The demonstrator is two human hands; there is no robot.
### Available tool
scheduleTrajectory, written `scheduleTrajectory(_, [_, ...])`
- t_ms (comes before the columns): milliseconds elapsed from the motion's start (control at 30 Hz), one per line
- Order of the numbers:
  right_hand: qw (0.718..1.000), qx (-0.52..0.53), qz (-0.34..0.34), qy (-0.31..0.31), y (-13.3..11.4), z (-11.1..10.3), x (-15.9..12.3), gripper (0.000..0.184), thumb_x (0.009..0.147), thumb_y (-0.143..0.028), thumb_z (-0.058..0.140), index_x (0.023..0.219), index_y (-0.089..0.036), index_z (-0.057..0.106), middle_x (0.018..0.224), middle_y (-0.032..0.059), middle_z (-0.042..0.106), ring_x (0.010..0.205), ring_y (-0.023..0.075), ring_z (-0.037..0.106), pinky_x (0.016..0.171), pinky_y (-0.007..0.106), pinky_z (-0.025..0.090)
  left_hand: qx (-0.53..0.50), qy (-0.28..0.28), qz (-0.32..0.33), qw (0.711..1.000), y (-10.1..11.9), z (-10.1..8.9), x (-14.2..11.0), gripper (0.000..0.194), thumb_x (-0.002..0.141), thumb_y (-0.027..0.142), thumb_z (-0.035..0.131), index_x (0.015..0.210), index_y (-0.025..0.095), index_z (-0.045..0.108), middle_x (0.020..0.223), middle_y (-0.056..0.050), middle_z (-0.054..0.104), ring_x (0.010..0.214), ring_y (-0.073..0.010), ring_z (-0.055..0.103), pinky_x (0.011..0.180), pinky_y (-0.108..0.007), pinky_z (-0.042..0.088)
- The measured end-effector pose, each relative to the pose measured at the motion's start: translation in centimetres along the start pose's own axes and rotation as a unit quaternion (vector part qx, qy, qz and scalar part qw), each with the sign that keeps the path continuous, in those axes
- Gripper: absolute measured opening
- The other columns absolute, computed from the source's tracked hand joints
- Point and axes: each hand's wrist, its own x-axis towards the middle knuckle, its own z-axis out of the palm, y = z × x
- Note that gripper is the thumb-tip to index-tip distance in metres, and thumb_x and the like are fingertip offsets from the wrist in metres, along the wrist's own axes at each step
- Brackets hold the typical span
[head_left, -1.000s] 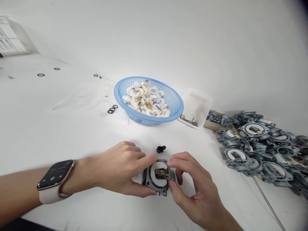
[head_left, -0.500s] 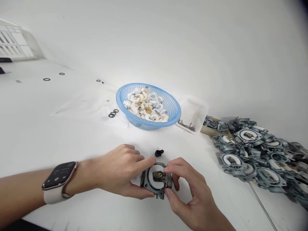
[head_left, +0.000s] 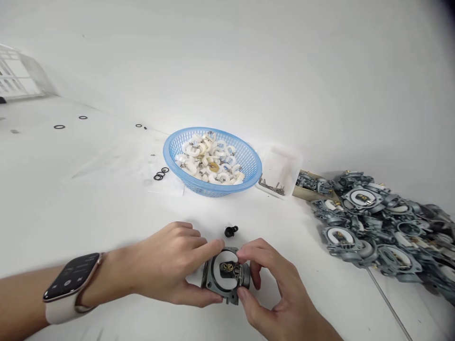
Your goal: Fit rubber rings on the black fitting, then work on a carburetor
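Observation:
A grey metal carburetor body (head_left: 224,276) with a white ring-shaped float and brass parts in its round opening rests on the white table near the front. My left hand (head_left: 170,270), with a smartwatch on the wrist, grips its left side between thumb and forefinger. My right hand (head_left: 272,289) pinches its right edge with thumb and forefinger at the float's hinge. A small black part (head_left: 230,231) lies just behind the body, apart from both hands.
A blue plastic basket (head_left: 245,177) of white floats stands behind. A clear tray (head_left: 284,163) with small metal pins sits to its right. A heap of carburetor bodies (head_left: 377,218) fills the right side. Black O-rings (head_left: 159,174) lie left of the basket. A thin metal rod (head_left: 387,303) lies front right.
Both hands have kept hold of the carburetor body, shifting with it slightly left and toward me in the picture. The camera view has tilted a little.

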Motion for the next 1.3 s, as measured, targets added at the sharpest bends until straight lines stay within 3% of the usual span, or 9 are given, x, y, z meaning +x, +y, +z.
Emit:
scheduleTrajectory(400, [0.999,-0.025,-0.037,0.022,-0.3,-0.1,0.6,0.052,0.081,-0.003,0.057,0.128,-0.026,0.052,0.113,0.0066,0.054,0.068,0.012,0.053,0.062,0.029,0.054,0.0,0.005,0.007,1.0,-0.1,-0.2,-0.1,0.048,0.092,0.053,0.07,0.117,0.015,0.058,0.068,0.001,0.062,0.054,-0.0191,0.058,0.054,-0.033,0.043])
scheduleTrajectory(567, [0.995,-0.055,-0.079,0.039,0.3,0.1,0.5,0.048,0.083,-0.002,0.056,0.126,-0.024,0.055,0.106,0.007,0.056,0.075,0.0148,0.057,0.062,0.027,0.054,-0.011,-0.006,0.01,1.0,-0.2,-0.1,-0.2,0.045,0.095,0.054,0.065,0.116,0.014,0.058,0.066,0.001,0.059,0.054,-0.0191,0.056,0.053,-0.033,0.042])
scheduleTrajectory(733, [0.99,-0.098,-0.076,0.066,0.0,0.1,0.7,0.042,0.086,-0.004,0.056,0.123,-0.023,0.056,0.104,0.0074,0.059,0.076,0.0156,0.063,0.058,0.026,0.054,-0.012,-0.002,0.009,1.0,-0.2,-0.1,-0.1,0.046,0.095,0.054,0.066,0.117,0.014,0.058,0.067,0.001,0.061,0.054,-0.0188,0.057,0.053,-0.033,0.042])
scheduleTrajectory(1300, [0.999,-0.042,-0.029,0.002,-0.4,-0.4,0.4,0.052,0.085,-0.003,0.057,0.131,-0.027,0.053,0.114,0.0071,0.06,0.079,0.0171,0.06,0.069,0.032,0.056,0.0,0.005,0.018,1.0,-0.1,-0.4,0.1,0.046,0.095,0.054,0.066,0.116,0.014,0.057,0.066,0.002,0.061,0.053,-0.0178,0.057,0.053,-0.031,0.043])
